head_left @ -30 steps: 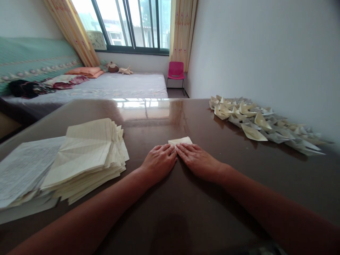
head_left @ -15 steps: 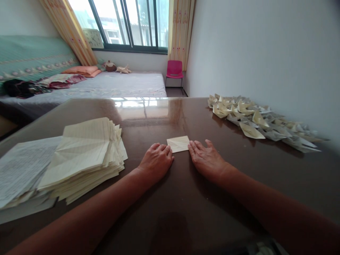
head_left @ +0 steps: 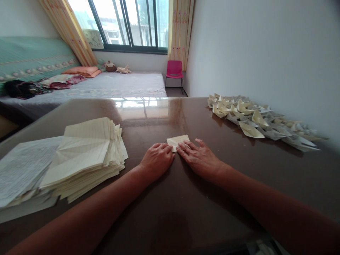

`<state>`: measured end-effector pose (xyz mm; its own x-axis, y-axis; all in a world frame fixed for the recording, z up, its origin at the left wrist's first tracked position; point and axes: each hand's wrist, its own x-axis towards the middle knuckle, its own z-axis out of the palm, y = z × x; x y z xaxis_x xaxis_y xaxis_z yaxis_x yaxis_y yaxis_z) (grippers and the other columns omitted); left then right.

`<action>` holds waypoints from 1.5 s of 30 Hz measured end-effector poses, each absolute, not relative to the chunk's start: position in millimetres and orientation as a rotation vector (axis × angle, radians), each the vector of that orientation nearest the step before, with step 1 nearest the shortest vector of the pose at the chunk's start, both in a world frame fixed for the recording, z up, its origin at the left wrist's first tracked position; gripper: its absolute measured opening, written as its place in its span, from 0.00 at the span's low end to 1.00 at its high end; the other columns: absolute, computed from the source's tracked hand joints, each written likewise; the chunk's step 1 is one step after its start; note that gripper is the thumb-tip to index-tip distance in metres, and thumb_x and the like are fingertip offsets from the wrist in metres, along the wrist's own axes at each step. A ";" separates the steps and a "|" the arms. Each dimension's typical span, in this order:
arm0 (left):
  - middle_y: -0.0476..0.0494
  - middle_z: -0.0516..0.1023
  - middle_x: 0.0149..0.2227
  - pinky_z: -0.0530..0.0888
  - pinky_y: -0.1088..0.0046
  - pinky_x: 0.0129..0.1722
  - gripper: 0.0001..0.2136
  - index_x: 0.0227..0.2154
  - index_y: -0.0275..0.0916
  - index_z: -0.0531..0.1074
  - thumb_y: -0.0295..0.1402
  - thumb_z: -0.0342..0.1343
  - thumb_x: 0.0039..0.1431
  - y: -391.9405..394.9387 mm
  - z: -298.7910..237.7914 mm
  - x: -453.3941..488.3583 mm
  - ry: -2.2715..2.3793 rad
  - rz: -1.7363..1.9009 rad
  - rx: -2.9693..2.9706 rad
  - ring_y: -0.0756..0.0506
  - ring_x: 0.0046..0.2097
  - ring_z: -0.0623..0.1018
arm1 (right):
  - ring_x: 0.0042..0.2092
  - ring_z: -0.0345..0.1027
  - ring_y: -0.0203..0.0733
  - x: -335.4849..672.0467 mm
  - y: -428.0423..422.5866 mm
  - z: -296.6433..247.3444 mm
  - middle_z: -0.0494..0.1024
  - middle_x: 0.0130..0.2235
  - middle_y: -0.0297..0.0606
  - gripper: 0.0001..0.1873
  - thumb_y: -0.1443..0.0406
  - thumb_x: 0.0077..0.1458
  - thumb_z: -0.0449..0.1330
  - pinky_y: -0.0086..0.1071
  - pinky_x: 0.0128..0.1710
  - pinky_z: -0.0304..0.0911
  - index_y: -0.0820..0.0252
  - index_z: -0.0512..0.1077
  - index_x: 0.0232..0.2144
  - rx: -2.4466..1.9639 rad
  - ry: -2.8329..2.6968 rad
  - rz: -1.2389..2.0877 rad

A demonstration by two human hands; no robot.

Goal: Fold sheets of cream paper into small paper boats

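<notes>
A small folded piece of cream paper (head_left: 178, 138) lies flat on the brown table in front of me. At its left edge, my left hand (head_left: 158, 159) holds it down with bent fingers close together and the thumb by the near corner. Stretched out flat, the fingers of my right hand (head_left: 199, 156) rest on the right and near part of the paper and cover it; that thumb sticks up, apart from them.
A thick stack of cream sheets (head_left: 82, 152) stands on the left, beside printed white sheets (head_left: 23, 166). Many folded paper boats (head_left: 252, 130) crowd the right side by the wall. Beyond the glossy table (head_left: 148, 124) are a bed (head_left: 127, 83) and a pink chair (head_left: 174, 69).
My right hand has slid left from the paper's right edge onto its surface. The left hand and the paper have stayed almost in place.
</notes>
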<state>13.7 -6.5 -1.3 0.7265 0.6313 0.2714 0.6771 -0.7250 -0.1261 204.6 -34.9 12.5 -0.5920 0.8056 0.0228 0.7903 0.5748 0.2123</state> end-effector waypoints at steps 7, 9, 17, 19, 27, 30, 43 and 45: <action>0.41 0.71 0.55 0.70 0.62 0.51 0.20 0.52 0.40 0.66 0.44 0.49 0.62 8.1 -10.7 4.7 -1.423 -0.568 -2.717 0.41 0.54 0.70 | 0.52 0.65 0.51 220.7 -21.2 21.6 0.74 0.52 0.51 0.19 0.71 0.61 0.47 0.44 0.47 0.56 0.65 0.69 0.51 1.693 2.491 0.290; 0.38 0.68 0.57 0.68 0.59 0.53 0.30 0.60 0.39 0.57 0.47 0.53 0.59 12.1 -14.4 3.6 -1.489 -0.622 -2.706 0.39 0.57 0.68 | 0.50 0.67 0.48 224.9 -15.8 21.5 0.75 0.51 0.48 0.21 0.69 0.61 0.48 0.40 0.44 0.57 0.61 0.65 0.55 1.752 2.515 0.247; 0.43 0.74 0.44 0.70 0.62 0.50 0.25 0.61 0.44 0.60 0.38 0.52 0.61 17.3 -15.1 1.5 -1.300 -0.797 -2.885 0.42 0.49 0.69 | 0.49 0.66 0.50 229.8 -9.4 18.4 0.74 0.51 0.49 0.31 0.65 0.61 0.47 0.40 0.43 0.58 0.62 0.49 0.65 1.845 2.601 0.126; 0.43 0.74 0.42 0.71 0.66 0.49 0.20 0.58 0.45 0.65 0.35 0.50 0.62 17.4 -15.2 0.5 -1.224 -0.887 -2.985 0.44 0.47 0.71 | 0.50 0.66 0.51 232.5 -6.8 15.3 0.73 0.53 0.49 0.34 0.64 0.60 0.48 0.40 0.44 0.59 0.62 0.45 0.66 1.869 2.655 0.067; 0.43 0.72 0.41 0.76 0.75 0.35 0.16 0.49 0.37 0.74 0.36 0.53 0.60 8.7 -5.1 12.2 -1.431 -1.874 -3.043 0.51 0.35 0.75 | 0.56 0.63 0.51 239.4 6.9 9.9 0.70 0.55 0.47 0.48 0.55 0.54 0.60 0.45 0.54 0.59 0.58 0.38 0.67 2.019 3.124 -0.749; 0.42 0.72 0.48 0.79 0.71 0.38 0.19 0.51 0.38 0.71 0.39 0.55 0.59 6.0 -1.6 17.2 -1.623 -2.205 -3.069 0.49 0.39 0.76 | 0.50 0.69 0.49 240.0 12.3 10.6 0.76 0.46 0.43 0.44 0.54 0.53 0.60 0.44 0.52 0.62 0.59 0.46 0.65 2.122 3.144 -1.160; 0.42 0.69 0.49 0.73 0.63 0.49 0.18 0.50 0.44 0.72 0.27 0.53 0.56 16.1 -13.6 0.9 -1.266 -1.037 -2.762 0.42 0.52 0.67 | 0.27 0.66 0.34 241.9 27.4 -9.7 0.76 0.34 0.37 0.23 0.65 0.54 0.58 0.25 0.21 0.61 0.62 0.63 0.52 2.383 2.574 -1.743; 0.42 0.70 0.50 0.71 0.62 0.50 0.17 0.50 0.45 0.71 0.28 0.53 0.58 12.5 -10.2 2.2 -1.077 -0.904 -2.780 0.41 0.53 0.66 | 0.27 0.66 0.33 241.3 27.2 -9.2 0.76 0.34 0.38 0.22 0.66 0.54 0.58 0.24 0.21 0.61 0.62 0.64 0.52 2.382 2.537 -1.832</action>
<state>2.2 12.5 -10.2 0.5926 0.6092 0.5270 0.6245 -0.7607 0.1772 241.3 27.2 -9.2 -0.0784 0.9967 -0.0216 0.3342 0.0058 -0.9425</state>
